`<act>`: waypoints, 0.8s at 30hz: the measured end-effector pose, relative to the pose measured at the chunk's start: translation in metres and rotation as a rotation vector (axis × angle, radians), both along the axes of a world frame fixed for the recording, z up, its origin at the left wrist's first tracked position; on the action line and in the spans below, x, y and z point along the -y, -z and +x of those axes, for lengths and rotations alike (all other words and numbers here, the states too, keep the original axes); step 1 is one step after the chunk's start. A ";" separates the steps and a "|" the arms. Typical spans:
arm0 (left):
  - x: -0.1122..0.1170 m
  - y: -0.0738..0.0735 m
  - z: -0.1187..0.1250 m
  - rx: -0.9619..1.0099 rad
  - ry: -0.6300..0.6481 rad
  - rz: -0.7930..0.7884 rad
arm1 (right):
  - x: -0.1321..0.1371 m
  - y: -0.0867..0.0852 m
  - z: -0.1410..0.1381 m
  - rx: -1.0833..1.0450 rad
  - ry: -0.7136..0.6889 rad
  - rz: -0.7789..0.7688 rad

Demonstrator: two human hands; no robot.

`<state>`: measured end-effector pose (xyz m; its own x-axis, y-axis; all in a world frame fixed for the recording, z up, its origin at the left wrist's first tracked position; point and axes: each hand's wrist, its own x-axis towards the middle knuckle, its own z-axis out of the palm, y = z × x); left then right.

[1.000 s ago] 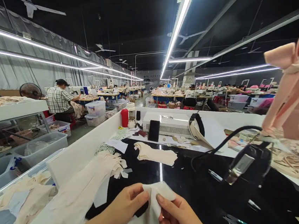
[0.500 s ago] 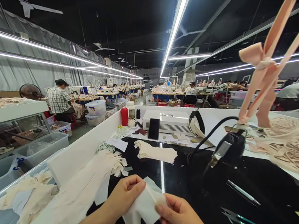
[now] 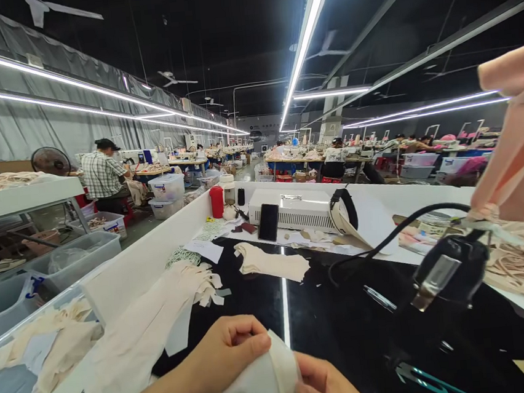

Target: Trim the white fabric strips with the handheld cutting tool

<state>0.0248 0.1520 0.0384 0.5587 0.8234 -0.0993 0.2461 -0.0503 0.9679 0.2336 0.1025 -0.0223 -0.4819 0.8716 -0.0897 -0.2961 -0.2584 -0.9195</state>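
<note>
At bottom centre, the left hand (image 3: 234, 352) and right hand (image 3: 324, 383) pinch a white cloth (image 3: 261, 379), its folded band (image 3: 284, 370) running downward between them.

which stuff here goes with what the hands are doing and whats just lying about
Likely part of the job:
- pale fabric piece, held by the left hand and right hand
- cream fabric stack ahead
- cream fabric pile at left

Seemingly just lying about:
- black phone
- red container
</note>
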 end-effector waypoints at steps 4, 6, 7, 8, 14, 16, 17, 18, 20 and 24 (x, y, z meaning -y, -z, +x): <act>0.010 -0.005 -0.001 -0.072 0.092 -0.004 | -0.002 -0.001 0.004 -0.042 0.218 -0.043; 0.011 -0.005 -0.005 -0.117 0.127 -0.005 | -0.003 -0.003 0.009 -0.005 0.289 -0.061; 0.010 -0.005 -0.008 -0.137 0.145 -0.010 | -0.004 -0.003 0.013 0.012 0.305 -0.067; 0.008 -0.005 -0.011 -0.156 0.163 -0.018 | -0.005 -0.004 0.016 0.034 0.316 -0.070; -0.017 0.005 -0.032 -0.496 0.103 0.213 | -0.021 -0.004 0.030 0.236 0.414 -0.034; -0.025 0.010 -0.035 -0.574 0.046 0.334 | -0.030 -0.004 0.029 0.295 0.440 -0.025; -0.028 0.012 -0.036 -0.600 0.019 0.383 | -0.034 -0.005 0.028 0.317 0.448 -0.022; -0.030 0.015 -0.035 -0.630 -0.006 0.437 | -0.038 -0.005 0.027 0.335 0.452 -0.022; -0.031 0.019 -0.031 -0.680 -0.048 0.552 | -0.044 -0.006 0.023 0.359 0.456 -0.025; -0.023 0.027 -0.014 -0.658 -0.028 0.766 | -0.053 -0.005 0.020 0.369 0.471 -0.039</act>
<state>0.0111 0.1748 0.0111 0.5626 0.8069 0.1799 0.7304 -0.5871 0.3490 0.2532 0.1557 -0.0171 0.0249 0.9765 -0.2139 -0.0502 -0.2125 -0.9759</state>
